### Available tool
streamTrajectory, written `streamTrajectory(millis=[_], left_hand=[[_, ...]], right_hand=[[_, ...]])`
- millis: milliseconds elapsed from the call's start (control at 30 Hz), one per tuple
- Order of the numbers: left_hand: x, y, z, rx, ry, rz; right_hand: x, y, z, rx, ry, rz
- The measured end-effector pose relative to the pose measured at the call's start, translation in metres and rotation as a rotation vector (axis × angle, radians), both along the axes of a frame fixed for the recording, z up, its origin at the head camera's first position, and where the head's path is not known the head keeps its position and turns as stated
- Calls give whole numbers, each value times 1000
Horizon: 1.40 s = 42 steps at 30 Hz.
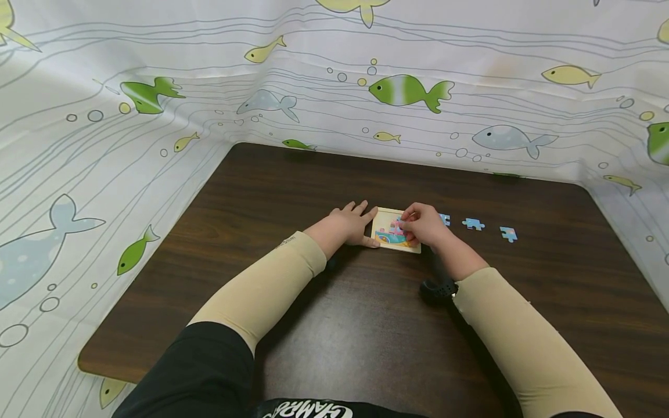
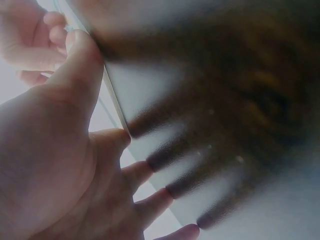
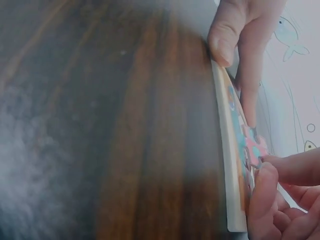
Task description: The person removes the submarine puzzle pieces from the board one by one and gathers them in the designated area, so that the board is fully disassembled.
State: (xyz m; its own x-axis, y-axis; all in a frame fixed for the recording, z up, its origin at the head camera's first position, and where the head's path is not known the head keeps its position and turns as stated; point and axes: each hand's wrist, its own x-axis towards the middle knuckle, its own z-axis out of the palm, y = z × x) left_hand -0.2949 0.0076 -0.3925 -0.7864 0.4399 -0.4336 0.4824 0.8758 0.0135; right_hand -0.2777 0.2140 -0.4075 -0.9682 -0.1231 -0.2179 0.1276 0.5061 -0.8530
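Observation:
A small wooden puzzle tray [image 1: 383, 216] lies on the table, its lower part filled with a colourful picture. My left hand [image 1: 350, 225] rests at the tray's left side with fingers spread, thumb and index finger touching the edge. Over the tray's right half, my right hand [image 1: 425, 226] pinches a pink jigsaw piece [image 3: 256, 146] with blue-green spots between thumb and index finger. The right wrist view shows this piece tilted just over the tray; whether it touches the pieces below I cannot tell. My right fingers hide part of the tray in the head view.
To the right of the tray lie loose blue jigsaw pieces: one partly behind my right hand [image 1: 445, 219], a middle piece [image 1: 473, 224] and a far-right piece [image 1: 508, 234]. The dark wooden table [image 1: 334, 325] is bordered by a fish-patterned curtain [image 1: 324, 110] behind and at the sides.

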Motion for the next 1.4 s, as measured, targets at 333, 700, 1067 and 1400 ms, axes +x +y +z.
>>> streamTrajectory(millis=[333, 700, 1067, 1400], left_hand=[[-1, 0, 1, -5, 6, -5], [-2, 1, -1, -5, 8, -25], [-4, 0, -6, -11, 13, -30], [-2, -1, -4, -9, 1, -16]], right_hand=[[-2, 8, 1, -183, -128, -81], [16, 45, 17, -181, -74, -80], [41, 126, 10, -112, -68, -139], [52, 155, 5, 15, -125, -189]])
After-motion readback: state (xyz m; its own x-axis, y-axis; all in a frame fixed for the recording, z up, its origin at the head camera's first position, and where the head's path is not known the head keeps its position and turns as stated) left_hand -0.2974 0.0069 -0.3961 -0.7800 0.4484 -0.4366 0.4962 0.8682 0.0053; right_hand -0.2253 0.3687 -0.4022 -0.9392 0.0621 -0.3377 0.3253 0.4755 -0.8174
